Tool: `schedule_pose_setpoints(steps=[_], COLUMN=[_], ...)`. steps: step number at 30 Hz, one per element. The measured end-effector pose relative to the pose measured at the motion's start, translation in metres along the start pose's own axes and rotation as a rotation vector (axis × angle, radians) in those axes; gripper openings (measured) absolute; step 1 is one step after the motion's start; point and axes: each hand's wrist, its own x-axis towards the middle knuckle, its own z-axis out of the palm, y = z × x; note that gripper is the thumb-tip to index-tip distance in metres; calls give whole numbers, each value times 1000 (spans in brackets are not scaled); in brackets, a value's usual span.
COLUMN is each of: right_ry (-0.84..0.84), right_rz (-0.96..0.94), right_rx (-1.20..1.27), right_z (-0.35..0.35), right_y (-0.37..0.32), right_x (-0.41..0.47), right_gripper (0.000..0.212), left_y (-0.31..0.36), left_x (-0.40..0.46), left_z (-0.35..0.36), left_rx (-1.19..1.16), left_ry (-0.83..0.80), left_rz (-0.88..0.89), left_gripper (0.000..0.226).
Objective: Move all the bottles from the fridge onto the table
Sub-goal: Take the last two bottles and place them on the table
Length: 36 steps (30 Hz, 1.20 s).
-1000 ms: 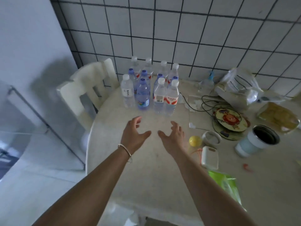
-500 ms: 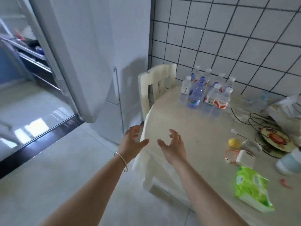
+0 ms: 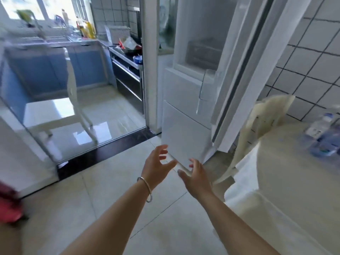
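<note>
Both hands are empty: my left hand (image 3: 158,167) and right hand (image 3: 196,178) float out in front of me, fingers spread and loose, gripping nothing. I'm between trips, I'd say, facing the fridge (image 3: 185,111) with its door (image 3: 246,74) swung open. Bottles (image 3: 321,137) sit on the counter (image 3: 294,181) at far right, smeared by blur and cut by the frame edge, so I can't count them. Next move, as I judge it: step in, reach for a shelf, get fingers round another bottle. Trouble is, I can't see any bottle inside. One grey box shows on a shelf, the door rack looks bare, and everything higher is cut off. Whether any remain, I can't tell.
</note>
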Motion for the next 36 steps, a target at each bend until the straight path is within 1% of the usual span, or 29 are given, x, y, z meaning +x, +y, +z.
schedule_pose_setpoints(steps=[3, 7, 11, 15, 20, 24, 29, 31, 36], right_ry=[8, 38, 87, 134, 192, 250, 330, 369, 508], right_rz=[-38, -42, -26, 3, 24, -1, 3, 27, 112], right_rx=[25, 45, 97, 205, 360, 350, 342, 343, 349], right_z=[32, 56, 69, 77, 67, 45, 18, 7, -19], right_y=[-48, -94, -122, -149, -194, -217, -222, -219, -208], right_x=[30, 76, 138, 220, 338, 414, 494, 524, 596], right_gripper=[64, 60, 57, 55, 54, 53, 51, 51, 51], left_y=[-7, -17, -31, -29, 3, 19, 29, 34, 46], left_x=[32, 82, 145, 228, 347, 433, 524, 559, 649], left_z=[-51, -95, -117, -127, -123, -120, -107, -94, -55], left_rx=[-70, -161, -216, -215, -202, -194, -220, -251, -238], left_ry=[18, -13, -22, -42, -68, -123, -189, -238, -366], left_rz=[-59, -82, -134, -107, -14, 12, 35, 44, 116], left_gripper=[56, 58, 51, 54, 53, 55, 55, 53, 49])
